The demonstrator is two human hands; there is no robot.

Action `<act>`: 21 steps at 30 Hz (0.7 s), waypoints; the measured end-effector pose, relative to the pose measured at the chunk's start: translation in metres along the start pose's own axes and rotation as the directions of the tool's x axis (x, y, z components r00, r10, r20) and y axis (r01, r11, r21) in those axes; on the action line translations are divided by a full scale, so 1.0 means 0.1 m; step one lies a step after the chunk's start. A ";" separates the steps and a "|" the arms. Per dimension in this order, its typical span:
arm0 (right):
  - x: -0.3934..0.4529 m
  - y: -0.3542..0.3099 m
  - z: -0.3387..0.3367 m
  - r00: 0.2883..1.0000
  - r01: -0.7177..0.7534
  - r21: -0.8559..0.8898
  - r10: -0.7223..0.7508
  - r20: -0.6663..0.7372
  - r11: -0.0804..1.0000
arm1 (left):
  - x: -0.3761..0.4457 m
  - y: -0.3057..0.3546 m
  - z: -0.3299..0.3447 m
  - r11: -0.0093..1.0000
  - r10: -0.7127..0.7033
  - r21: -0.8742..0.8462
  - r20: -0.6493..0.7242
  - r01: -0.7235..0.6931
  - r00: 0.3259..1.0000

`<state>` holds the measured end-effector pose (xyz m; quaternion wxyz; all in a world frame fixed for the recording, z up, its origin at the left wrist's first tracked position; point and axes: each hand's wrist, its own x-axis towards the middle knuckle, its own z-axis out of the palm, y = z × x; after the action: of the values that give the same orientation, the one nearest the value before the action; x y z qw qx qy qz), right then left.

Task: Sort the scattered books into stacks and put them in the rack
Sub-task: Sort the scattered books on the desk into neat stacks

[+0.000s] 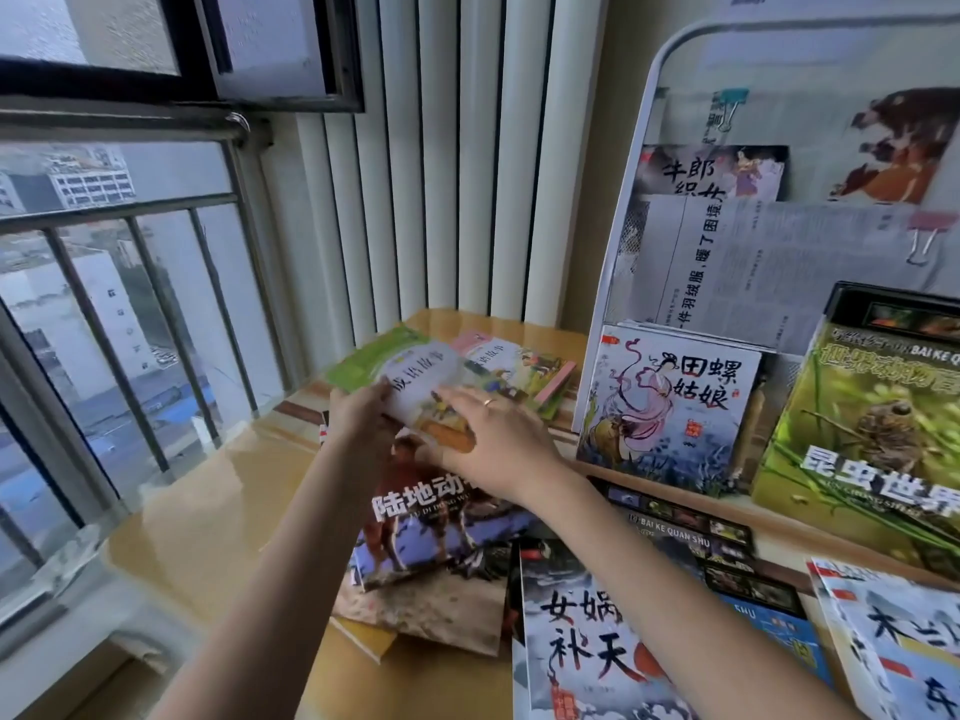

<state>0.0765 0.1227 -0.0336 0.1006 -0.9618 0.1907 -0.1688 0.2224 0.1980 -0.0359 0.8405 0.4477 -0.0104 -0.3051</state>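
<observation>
both hands [363,415] [493,439] hold a green book [410,371] above scattered books [441,537].

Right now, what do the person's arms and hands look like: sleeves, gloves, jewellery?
Both forearms are bare as far as the frame shows: no sleeves, gloves or watch. The right hand wears a thin gold-coloured ring on one finger. The left hand shows no jewellery.

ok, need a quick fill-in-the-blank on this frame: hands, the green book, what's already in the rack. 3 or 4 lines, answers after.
1. The left hand grips the edge of a book whose cover border is ____.
2. The right hand lies flat on that book and wears a ____ on one finger.
3. The white rack stands on the ____ side of the view.
4. Under the hands lies a book picturing a ____.

Answers: green; ring; right; horse
</observation>
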 end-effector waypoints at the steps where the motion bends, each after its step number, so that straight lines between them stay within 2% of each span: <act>1: 0.08 0.02 0.04 1.000 0.024 -0.013 -0.024 0.015 1.000 | 0.09 0.02 0.09 0.998 0.016 -0.058 0.007 -0.016 1.000; 5: 0.55 0.27 0.01 0.959 -0.044 -0.076 0.021 -0.281 0.996 | 0.41 0.05 0.54 0.976 0.086 -0.207 0.078 -0.068 0.993; 6: 0.69 0.36 0.03 0.950 -0.066 -0.117 0.026 -0.310 0.991 | 0.50 0.03 0.64 0.981 0.111 -0.169 0.088 -0.095 0.990; 7: 0.83 0.47 0.07 0.951 -0.096 -0.155 0.045 -0.307 0.983 | 0.59 0.00 0.72 0.991 0.134 -0.021 0.072 -0.132 0.988; 8: 0.94 0.60 0.13 0.958 -0.143 -0.159 0.096 -0.272 0.977 | 0.69 -0.06 0.76 0.955 0.166 0.244 0.033 -0.169 0.986; 9: 1.03 0.73 0.20 0.959 -0.205 -0.125 0.175 -0.221 0.971 | 0.79 -0.14 0.75 0.832 0.213 0.518 0.034 -0.199 0.977; 10: 1.08 0.86 0.29 0.957 -0.256 -0.073 0.242 -0.157 0.964 | 0.90 -0.24 0.72 0.669 0.247 0.710 0.069 -0.221 0.966; 12: 1.09 1.11 0.52 0.972 -0.236 -0.046 0.235 -0.019 0.971 | 1.04 -0.47 0.60 0.453 0.240 0.856 0.153 -0.250 0.959; 15: 1.10 1.32 0.70 0.982 -0.168 -0.067 0.173 0.073 0.984 | 1.23 -0.70 0.51 0.106 0.259 0.948 0.265 -0.300 0.929; 18: 1.19 1.29 0.66 0.949 -0.259 -0.030 0.260 0.180 0.965 | 1.24 -0.74 0.52 -0.190 0.131 0.913 0.389 -0.362 0.912; 20: 1.21 1.20 0.63 0.930 -0.308 -0.032 0.308 0.200 0.951 | 1.17 -0.75 0.53 -0.342 0.102 0.856 0.443 -0.387 0.891; 21: 1.19 1.16 0.61 0.925 -0.315 -0.031 0.314 0.215 0.949 | 1.13 -0.75 0.54 -0.377 0.106 0.838 0.461 -0.393 0.881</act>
<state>0.1639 -0.0227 -0.0858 0.1486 -0.9312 0.3298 -0.0450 0.2608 0.0678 -0.0897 0.1738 0.8876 -0.4264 -0.0092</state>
